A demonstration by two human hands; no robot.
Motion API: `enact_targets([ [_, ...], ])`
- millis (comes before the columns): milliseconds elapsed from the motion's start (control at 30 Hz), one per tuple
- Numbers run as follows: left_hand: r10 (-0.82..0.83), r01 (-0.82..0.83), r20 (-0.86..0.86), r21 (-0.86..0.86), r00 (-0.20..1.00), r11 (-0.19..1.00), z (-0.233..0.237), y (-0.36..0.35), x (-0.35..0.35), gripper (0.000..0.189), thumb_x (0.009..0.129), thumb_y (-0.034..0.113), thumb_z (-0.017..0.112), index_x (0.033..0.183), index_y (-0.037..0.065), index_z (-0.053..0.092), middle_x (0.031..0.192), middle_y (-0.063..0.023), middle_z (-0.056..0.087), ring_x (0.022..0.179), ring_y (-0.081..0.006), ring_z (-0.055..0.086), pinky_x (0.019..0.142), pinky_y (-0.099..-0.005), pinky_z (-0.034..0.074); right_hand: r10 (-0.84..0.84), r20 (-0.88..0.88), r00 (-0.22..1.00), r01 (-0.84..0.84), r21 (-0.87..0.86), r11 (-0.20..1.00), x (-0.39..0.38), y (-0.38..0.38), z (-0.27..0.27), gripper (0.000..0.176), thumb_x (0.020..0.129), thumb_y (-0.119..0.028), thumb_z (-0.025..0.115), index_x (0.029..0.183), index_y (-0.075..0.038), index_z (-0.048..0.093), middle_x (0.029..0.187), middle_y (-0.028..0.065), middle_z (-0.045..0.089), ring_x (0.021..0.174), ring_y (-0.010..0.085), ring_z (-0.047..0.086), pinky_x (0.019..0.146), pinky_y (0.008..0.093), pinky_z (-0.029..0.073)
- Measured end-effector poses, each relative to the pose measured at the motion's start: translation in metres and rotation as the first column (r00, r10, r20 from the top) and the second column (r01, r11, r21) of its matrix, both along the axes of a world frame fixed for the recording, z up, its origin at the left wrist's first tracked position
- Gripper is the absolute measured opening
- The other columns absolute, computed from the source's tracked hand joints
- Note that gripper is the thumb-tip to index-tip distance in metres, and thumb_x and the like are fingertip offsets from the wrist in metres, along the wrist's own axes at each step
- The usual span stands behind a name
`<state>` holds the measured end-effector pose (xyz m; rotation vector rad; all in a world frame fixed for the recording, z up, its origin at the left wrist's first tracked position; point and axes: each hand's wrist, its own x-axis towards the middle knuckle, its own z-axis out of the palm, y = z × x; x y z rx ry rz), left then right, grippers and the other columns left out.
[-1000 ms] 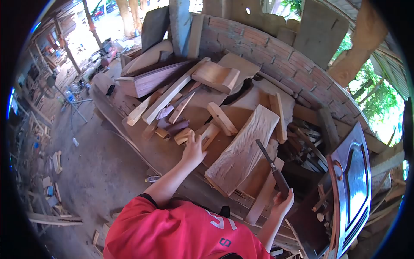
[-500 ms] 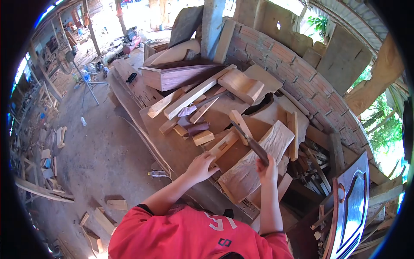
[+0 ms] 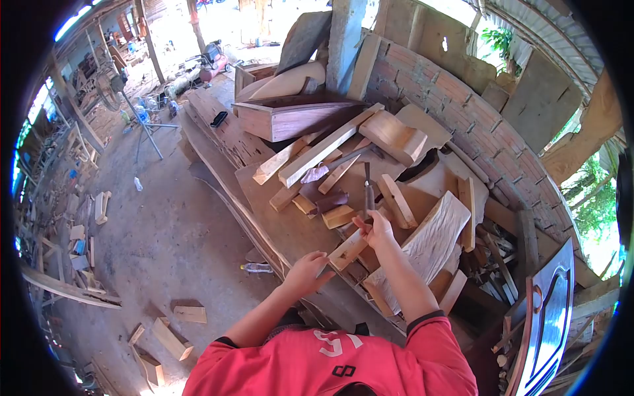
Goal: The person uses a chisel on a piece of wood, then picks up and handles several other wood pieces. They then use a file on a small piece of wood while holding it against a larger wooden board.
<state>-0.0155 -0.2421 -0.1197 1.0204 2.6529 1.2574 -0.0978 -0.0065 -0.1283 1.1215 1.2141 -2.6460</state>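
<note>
My right hand (image 3: pixel 378 231) is closed around the lower end of a chisel (image 3: pixel 369 195), whose dark handle leads to a narrow blade pointing away from me. Under this hand lies a pale wooden block (image 3: pixel 347 252), partly hidden by my fingers. At the near left end of that block is my left hand (image 3: pixel 307 274), its fingers stretched out and thumb apart. To the right is a thick, rough-surfaced wooden slab (image 3: pixel 432 234). A short wooden piece (image 3: pixel 397 200) leans beside the slab's far end.
Beyond my hands, a brown roll (image 3: pixel 331 202), a long wooden bar (image 3: pixel 330 145) and a curved block (image 3: pixel 394 136) crowd the bench. A wooden box (image 3: pixel 297 119) stands farther back. A brick wall (image 3: pixel 456 99) borders the right; a dark panel (image 3: pixel 545 323) stands nearer.
My right hand has moved left and forward from over the slab, turning the chisel more upright. My left hand has slid back toward the block's near end. The view has shifted slightly.
</note>
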Motion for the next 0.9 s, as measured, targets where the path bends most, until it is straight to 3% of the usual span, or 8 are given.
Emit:
enact_targets([
  [100,-0.109,0.108,-0.006,0.124,0.994,0.986,0.009,-0.006,-0.002,0.026,0.079,0.018,0.063,0.100,0.003,0.060,0.105,-0.0160,0.059,0.101,-0.0324,0.055,0.087,-0.0379,0.044,0.073,0.099,0.992,-0.055,-0.171,0.984,0.003,0.004,0.003,0.026,0.086,-0.023,0.052,0.103,-0.004,0.045,0.086,0.0194,0.064,0.061,0.0191,0.065,0.040,0.0230,0.041],
  [300,-0.216,0.203,0.039,0.211,0.976,0.956,0.023,0.003,-0.003,0.019,0.079,0.012,0.063,0.097,0.006,0.062,0.091,-0.0124,0.063,0.087,-0.0304,0.059,0.076,-0.0377,0.046,0.415,0.142,0.899,-0.433,0.139,0.890,0.047,0.016,0.049,0.029,0.088,-0.027,0.052,0.106,-0.005,0.046,0.092,0.0165,0.064,0.061,0.0220,0.066,0.042,0.0254,0.043],
  [367,-0.238,0.223,0.037,0.229,0.971,0.948,0.024,0.012,-0.003,0.019,0.078,0.013,0.063,0.096,0.006,0.062,0.087,-0.0127,0.063,0.083,-0.0313,0.059,0.073,-0.0390,0.046,0.525,0.131,0.841,-0.452,0.703,0.549,0.057,0.026,0.067,0.029,0.088,-0.029,0.052,0.098,-0.003,0.055,0.092,0.0133,0.065,0.060,0.0200,0.066,0.046,0.0266,0.046],
  [400,-0.260,0.248,0.033,0.206,0.965,0.946,0.025,0.017,-0.002,0.019,0.079,0.014,0.062,0.095,0.006,0.062,0.087,-0.0124,0.064,0.083,-0.0309,0.060,0.073,-0.0386,0.046,0.402,0.096,0.911,-0.263,0.884,0.386,0.056,0.034,0.058,0.028,0.086,-0.029,0.055,0.089,-0.003,0.060,0.088,0.0135,0.065,0.069,0.0232,0.066,0.057,0.0313,0.050],
  [433,-0.282,0.272,0.030,0.183,0.959,0.945,0.026,0.021,0.000,0.018,0.079,0.016,0.062,0.095,0.006,0.062,0.086,-0.0121,0.064,0.083,-0.0304,0.060,0.072,-0.0381,0.047,0.387,0.097,0.917,-0.258,0.884,0.390,0.050,0.048,0.051,0.028,0.086,-0.029,0.055,0.089,-0.003,0.060,0.088,0.0135,0.065,0.069,0.0232,0.066,0.057,0.0313,0.050],
  [500,-0.312,0.300,0.051,0.163,0.949,0.940,0.024,0.029,0.006,0.018,0.079,0.016,0.062,0.095,0.006,0.062,0.086,-0.0115,0.064,0.082,-0.0302,0.060,0.072,-0.0381,0.047,0.195,0.144,0.970,-0.085,0.956,-0.280,0.033,0.075,0.040,0.037,0.082,-0.029,0.058,0.107,-0.001,0.055,0.093,0.0169,0.064,0.085,0.0277,0.064,0.069,0.0356,0.051],
  [700,-0.334,0.326,0.054,0.120,0.941,0.938,0.028,0.038,0.020,0.017,0.079,0.013,0.063,0.096,0.007,0.064,0.086,-0.0110,0.064,0.080,-0.0295,0.060,0.071,-0.0372,0.047,0.026,0.580,0.814,-0.517,0.744,-0.423,0.003,0.087,0.029,0.046,0.077,-0.036,0.062,0.107,-0.001,0.055,0.105,0.0182,0.060,0.093,0.0292,0.061,0.082,0.0379,0.049],
  [900,-0.248,0.224,0.188,0.141,0.950,0.964,0.029,0.023,0.036,0.017,0.082,0.012,0.061,0.097,0.005,0.063,0.088,-0.0090,0.066,0.083,-0.0206,0.062,0.073,-0.0306,0.047,0.167,0.645,0.746,-0.566,0.745,-0.353,-0.017,0.105,0.021,0.048,0.073,-0.043,0.064,0.094,-0.001,0.064,0.096,0.0193,0.063,0.091,0.0312,0.062,0.077,0.0380,0.050],
])
